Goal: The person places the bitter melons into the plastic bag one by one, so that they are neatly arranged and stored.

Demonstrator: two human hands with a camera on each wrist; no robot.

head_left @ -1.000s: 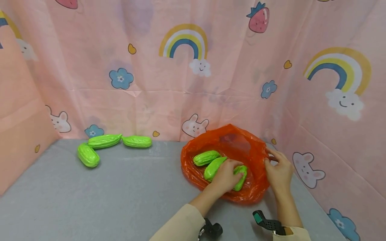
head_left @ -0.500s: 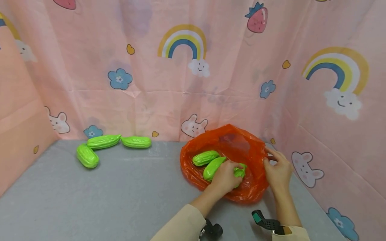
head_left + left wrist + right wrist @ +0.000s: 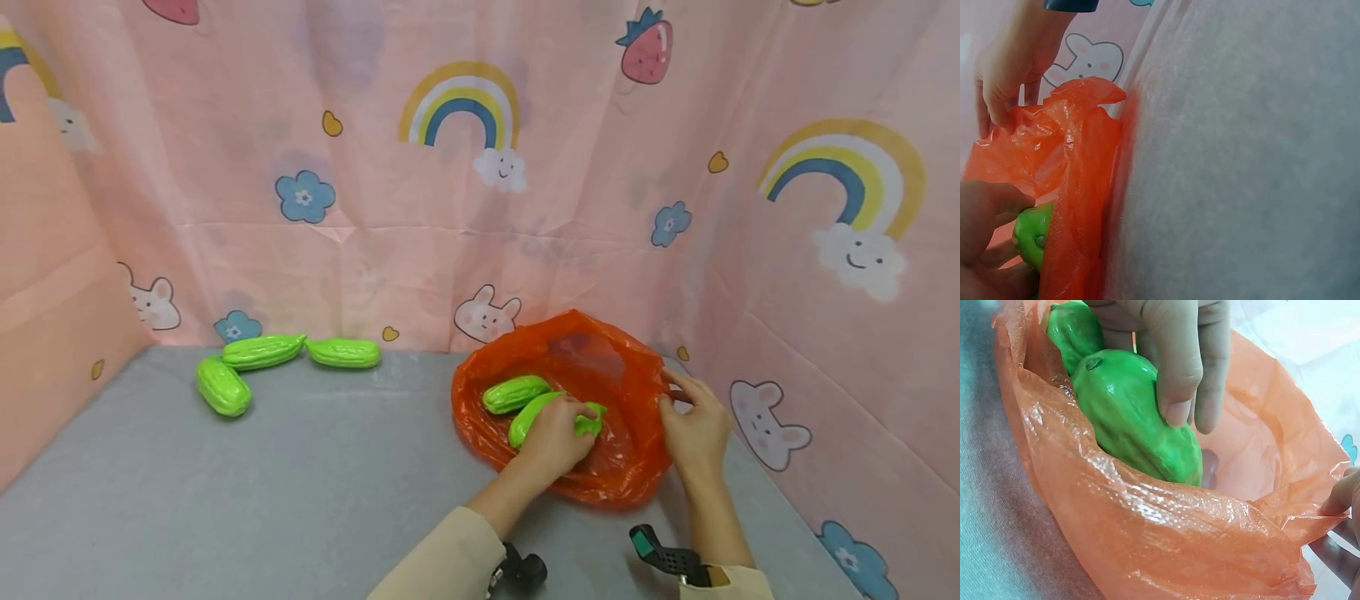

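Left hand (image 3: 557, 437) grips a gourd (image 3: 1138, 422) inside the red bag (image 3: 637, 396); right hand (image 3: 696, 421) pinches its rim.

The left fingers are curled round the green gourd, the thumb on its near side; it lies low within the bag's mouth. Beside it in the bag are two more, the middle gourd (image 3: 531, 417), partly hidden by the left hand, and the outer gourd (image 3: 516, 394). The right fingers hold the bag's edge at its right side, and the mouth gapes upward. On the grey table (image 3: 337, 475), well apart to the left, three loose gourds (image 3: 264, 352) lie near the pink curtain (image 3: 390, 275): two nearly end to end, one angled in front.
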